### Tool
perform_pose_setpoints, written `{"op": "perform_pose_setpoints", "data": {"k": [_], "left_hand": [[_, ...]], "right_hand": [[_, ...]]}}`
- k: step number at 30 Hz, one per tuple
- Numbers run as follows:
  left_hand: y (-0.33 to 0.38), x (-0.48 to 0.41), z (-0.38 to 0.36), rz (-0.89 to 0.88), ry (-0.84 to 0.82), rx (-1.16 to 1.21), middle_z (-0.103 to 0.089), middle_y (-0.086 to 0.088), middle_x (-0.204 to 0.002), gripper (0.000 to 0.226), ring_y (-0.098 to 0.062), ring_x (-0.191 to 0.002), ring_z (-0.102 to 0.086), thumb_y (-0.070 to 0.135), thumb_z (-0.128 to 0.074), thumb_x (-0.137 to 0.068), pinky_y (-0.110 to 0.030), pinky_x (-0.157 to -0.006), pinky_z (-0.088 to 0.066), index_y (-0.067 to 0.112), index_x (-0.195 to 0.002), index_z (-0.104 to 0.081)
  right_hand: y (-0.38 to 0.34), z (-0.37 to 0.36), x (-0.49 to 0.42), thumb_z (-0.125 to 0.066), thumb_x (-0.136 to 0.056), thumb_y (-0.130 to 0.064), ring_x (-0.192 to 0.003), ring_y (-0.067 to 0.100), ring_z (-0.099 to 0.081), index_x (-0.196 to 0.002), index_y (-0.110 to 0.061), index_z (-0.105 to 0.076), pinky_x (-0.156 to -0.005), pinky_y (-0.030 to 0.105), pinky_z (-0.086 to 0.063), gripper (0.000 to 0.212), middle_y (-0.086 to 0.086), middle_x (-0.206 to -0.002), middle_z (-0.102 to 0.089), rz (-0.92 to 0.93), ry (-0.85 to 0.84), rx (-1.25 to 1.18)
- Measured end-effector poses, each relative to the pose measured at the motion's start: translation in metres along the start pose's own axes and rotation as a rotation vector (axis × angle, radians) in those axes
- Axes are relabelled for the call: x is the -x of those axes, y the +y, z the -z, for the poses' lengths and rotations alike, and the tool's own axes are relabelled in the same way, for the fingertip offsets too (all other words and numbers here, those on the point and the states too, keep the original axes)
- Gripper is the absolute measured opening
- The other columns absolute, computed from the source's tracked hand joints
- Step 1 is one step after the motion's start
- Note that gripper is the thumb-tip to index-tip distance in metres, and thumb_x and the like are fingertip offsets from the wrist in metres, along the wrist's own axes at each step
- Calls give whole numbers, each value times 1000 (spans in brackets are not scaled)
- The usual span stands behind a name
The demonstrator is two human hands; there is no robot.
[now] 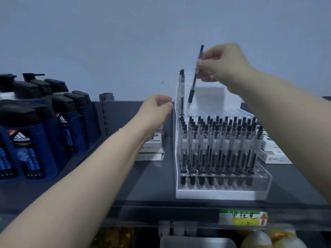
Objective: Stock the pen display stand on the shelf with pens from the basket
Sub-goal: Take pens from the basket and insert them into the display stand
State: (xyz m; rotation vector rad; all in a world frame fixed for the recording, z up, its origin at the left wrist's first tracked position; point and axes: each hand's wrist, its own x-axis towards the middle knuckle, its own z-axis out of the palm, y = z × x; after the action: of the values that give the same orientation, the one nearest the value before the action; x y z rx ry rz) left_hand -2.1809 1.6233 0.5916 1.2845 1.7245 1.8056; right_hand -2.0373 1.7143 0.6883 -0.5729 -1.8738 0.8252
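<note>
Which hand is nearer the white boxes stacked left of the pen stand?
Left. The left hand hangs just above the white boxes; the right hand is over the pen stand, holding a pen.

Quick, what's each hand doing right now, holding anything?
Left hand: open, fingers loosely curled, nothing visible in it.
Right hand: closed on a pen, pinched tip-down above the display stand.
</note>
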Motion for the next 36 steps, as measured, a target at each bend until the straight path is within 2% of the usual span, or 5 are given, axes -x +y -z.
{"op": "perform_pose_setpoints", "data": {"k": [5,10,17,29,36], "left_hand": [[-11,3,-8,57,-49,17,-54,1,-69,22,-14,-59,-49,9,-51,-88,-26,-58,-45,12,-109,-57],[-10,5,-10,69,-61,41,-62,-8,-101,21,-12,-76,-58,5,-50,-90,-21,-63,-49,11,-110,-56],[-11,5,-10,83,-68,52,-61,-8,-104,26,-11,-75,-57,5,-49,-91,-14,-56,-49,9,-115,-56],[0,12,-7,70,-16,-26,-62,-2,-109,23,-18,-89,-59,11,-49,-91,-33,-76,-55,17,-112,-57],[30,47,-4,-319,176,-288,-57,6,-128,35,-3,-115,-52,21,-46,-96,-21,-97,-41,25,-131,-51]], "right_hand": [[8,-10,-1,-65,-87,-6,-65,22,-67,-82,-10,-58,-66,31,-60,10,14,-76,-66,-13,-57,46],[16,-17,4,-65,-87,-4,-61,19,-65,-76,-7,-57,-60,28,-60,14,15,-74,-64,-93,-156,97],[18,-18,2,-63,-89,-5,-67,21,-69,-77,-5,-59,-61,28,-60,13,17,-77,-67,-131,-187,168],[13,-6,7,-71,-85,-23,-73,21,-68,-94,-4,-65,-71,33,-60,22,16,-85,-69,-124,-185,261],[-5,29,61,-54,-94,-29,-122,6,-48,-135,-24,-49,-100,19,-31,42,-6,-134,-54,248,-122,457]]}}
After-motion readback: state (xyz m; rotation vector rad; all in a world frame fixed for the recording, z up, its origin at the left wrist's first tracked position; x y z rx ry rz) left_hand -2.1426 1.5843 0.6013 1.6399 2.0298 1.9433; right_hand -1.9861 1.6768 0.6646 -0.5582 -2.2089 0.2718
